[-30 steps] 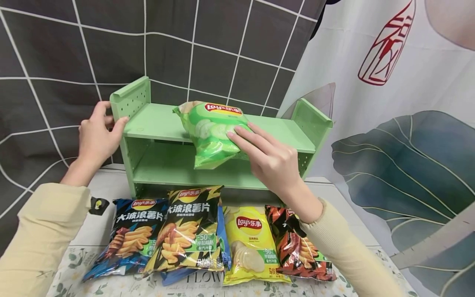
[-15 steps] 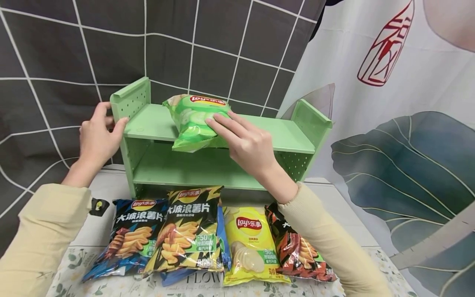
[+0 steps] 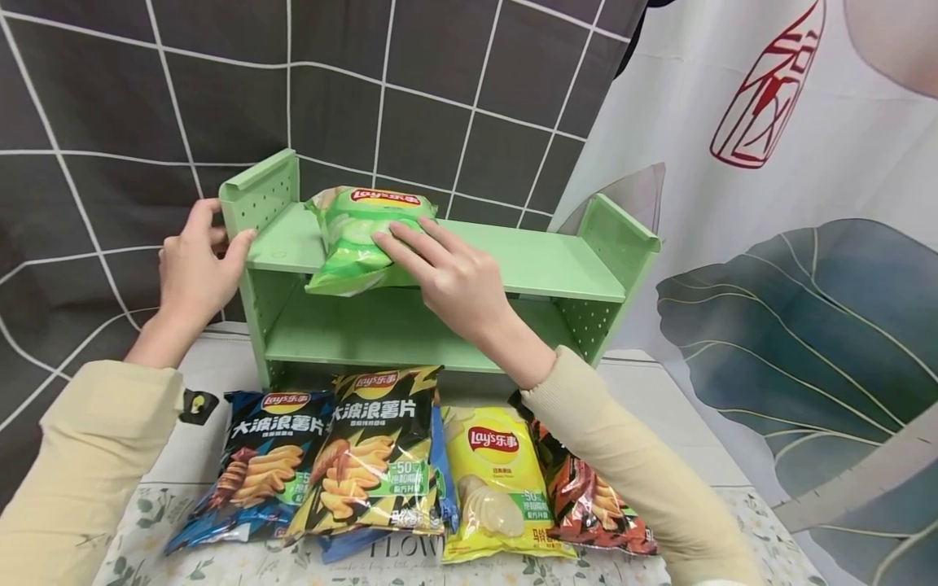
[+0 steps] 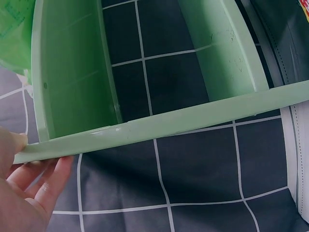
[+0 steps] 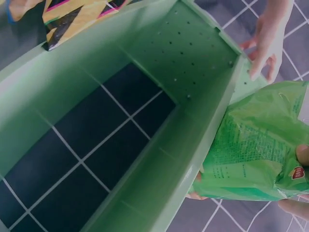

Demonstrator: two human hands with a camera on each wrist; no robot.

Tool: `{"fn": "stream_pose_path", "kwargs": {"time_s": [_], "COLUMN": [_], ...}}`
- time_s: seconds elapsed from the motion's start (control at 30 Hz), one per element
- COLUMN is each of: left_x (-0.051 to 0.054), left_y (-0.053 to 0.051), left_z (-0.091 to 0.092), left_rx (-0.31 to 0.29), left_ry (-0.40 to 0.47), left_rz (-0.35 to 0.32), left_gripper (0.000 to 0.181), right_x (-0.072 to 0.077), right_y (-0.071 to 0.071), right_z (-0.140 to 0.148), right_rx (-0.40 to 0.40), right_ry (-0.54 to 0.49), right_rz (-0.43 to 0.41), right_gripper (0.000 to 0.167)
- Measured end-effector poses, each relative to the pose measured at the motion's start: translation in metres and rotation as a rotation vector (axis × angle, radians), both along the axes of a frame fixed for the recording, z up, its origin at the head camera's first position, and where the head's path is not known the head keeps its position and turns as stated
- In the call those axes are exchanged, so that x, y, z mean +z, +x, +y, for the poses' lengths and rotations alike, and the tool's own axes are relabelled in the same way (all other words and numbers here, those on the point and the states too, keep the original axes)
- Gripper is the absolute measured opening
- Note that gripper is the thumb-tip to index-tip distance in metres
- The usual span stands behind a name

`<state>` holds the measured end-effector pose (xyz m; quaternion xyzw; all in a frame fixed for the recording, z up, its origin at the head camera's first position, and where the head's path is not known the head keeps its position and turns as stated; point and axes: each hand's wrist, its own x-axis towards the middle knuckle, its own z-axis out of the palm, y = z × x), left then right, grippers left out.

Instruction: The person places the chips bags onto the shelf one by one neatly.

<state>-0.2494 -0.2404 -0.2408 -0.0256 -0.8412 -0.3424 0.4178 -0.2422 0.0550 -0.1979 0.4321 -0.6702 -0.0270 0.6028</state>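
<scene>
On the left part of the top board of a green shelf rack (image 3: pixel 542 264), a green chip bag (image 3: pixel 357 232) leans with its lower end jutting past the front edge. My right hand (image 3: pixel 462 285) holds that bag, fingers spread over its front; the right wrist view shows the bag's printed back (image 5: pixel 251 145) beside the board and a thumb at its edge. My left hand (image 3: pixel 192 273) grips the rack's left side panel near the top; in the left wrist view the hand (image 4: pixel 34 188) has its fingers curled under the panel edge.
In front of the rack lie a blue chip bag (image 3: pixel 256 472), a black and yellow one (image 3: pixel 374 464), a yellow one (image 3: pixel 494 488) and a red and black one (image 3: pixel 593 505), partly behind my right sleeve. A dark gridded cloth (image 3: pixel 440 73) hangs behind.
My right hand has moved left with the green bag, from mid-rack in front of the top board to its left part. My left hand keeps its grip on the side panel.
</scene>
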Motion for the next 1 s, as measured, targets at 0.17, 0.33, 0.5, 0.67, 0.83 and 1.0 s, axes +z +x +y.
{"fn": "stream_pose_path", "kwargs": {"time_s": [0.17,0.33,0.5,0.67,0.83,1.0], "left_x": [0.000,-0.001,0.000,0.000,0.000,-0.001], "left_y": [-0.001,-0.001,0.000,0.001,0.000,0.001], "left_z": [0.000,0.000,0.000,-0.001,-0.001,0.000], "left_rx": [0.011,0.008,0.010,-0.001,-0.013,-0.005], "left_ry": [-0.012,-0.003,0.005,0.010,0.002,0.010], "left_rz": [0.011,0.002,0.008,0.017,0.007,0.013], "left_gripper": [0.043,0.044,0.043,0.042,0.044,0.043], "right_x": [0.003,0.001,-0.001,-0.005,-0.006,-0.003], "right_y": [-0.003,-0.007,-0.009,-0.011,-0.015,-0.018], "right_z": [-0.012,-0.018,-0.020,-0.021,-0.023,-0.024], "right_rx": [0.009,0.031,0.015,0.008,0.007,0.040], "right_ry": [-0.019,-0.016,0.039,0.104,0.155,0.159], "right_rz": [-0.035,-0.093,-0.166,-0.248,-0.340,-0.449], "right_gripper": [0.024,0.016,0.018,0.022,0.026,0.031]}}
